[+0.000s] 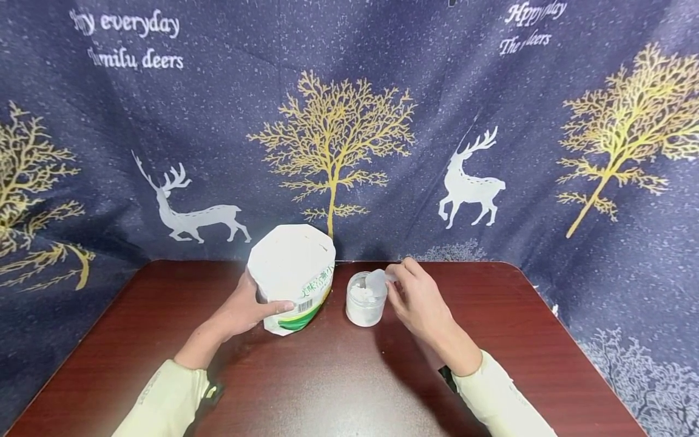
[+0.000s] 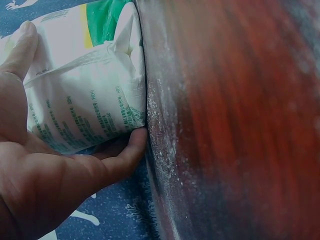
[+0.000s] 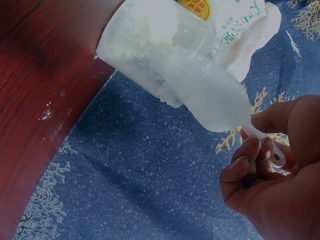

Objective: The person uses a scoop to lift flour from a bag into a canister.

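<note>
A white flour bag (image 1: 292, 261) with a green and yellow band stands on the table, left of the jar. My left hand (image 1: 243, 308) grips its side, thumb on the printed front; the left wrist view shows fingers (image 2: 131, 150) at the bag's lower edge. To its right is a clear jar (image 1: 364, 313) of white powder, its mouth uncovered. My right hand (image 1: 423, 302) pinches the short handle of a translucent plastic scoop (image 3: 220, 100). The scoop's bowl leans into the jar's mouth, above the powder.
Everything stands near the back edge of a reddish-brown table (image 1: 327, 382). Right behind it hangs a dark blue cloth (image 1: 218, 121) printed with deer and trees. Specks of white powder (image 3: 46, 112) lie on the tabletop.
</note>
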Motion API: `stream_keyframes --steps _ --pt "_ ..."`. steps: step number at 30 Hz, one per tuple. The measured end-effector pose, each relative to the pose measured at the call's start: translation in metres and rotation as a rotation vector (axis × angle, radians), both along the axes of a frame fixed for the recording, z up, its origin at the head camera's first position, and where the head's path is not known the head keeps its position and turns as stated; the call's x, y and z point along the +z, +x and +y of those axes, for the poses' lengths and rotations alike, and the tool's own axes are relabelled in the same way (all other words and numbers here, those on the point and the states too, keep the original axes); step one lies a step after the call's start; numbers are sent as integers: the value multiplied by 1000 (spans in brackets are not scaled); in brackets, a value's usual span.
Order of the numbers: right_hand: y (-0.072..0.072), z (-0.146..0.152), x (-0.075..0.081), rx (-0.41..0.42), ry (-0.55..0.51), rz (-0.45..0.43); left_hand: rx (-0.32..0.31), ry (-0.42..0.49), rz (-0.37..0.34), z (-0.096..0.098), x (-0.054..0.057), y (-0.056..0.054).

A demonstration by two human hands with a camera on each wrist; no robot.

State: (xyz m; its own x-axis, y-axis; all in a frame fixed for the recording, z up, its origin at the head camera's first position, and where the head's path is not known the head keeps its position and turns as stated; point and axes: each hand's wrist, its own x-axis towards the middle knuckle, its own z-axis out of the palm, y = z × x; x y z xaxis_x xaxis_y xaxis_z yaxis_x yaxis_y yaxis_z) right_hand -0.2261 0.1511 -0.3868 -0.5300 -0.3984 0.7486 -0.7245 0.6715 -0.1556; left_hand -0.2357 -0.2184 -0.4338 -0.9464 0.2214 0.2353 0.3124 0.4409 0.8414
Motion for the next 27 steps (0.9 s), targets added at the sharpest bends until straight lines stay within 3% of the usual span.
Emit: stream_keyframes --steps 27 --pt "3 5 8 9 -18 36 12 7 -26 0 2 3"
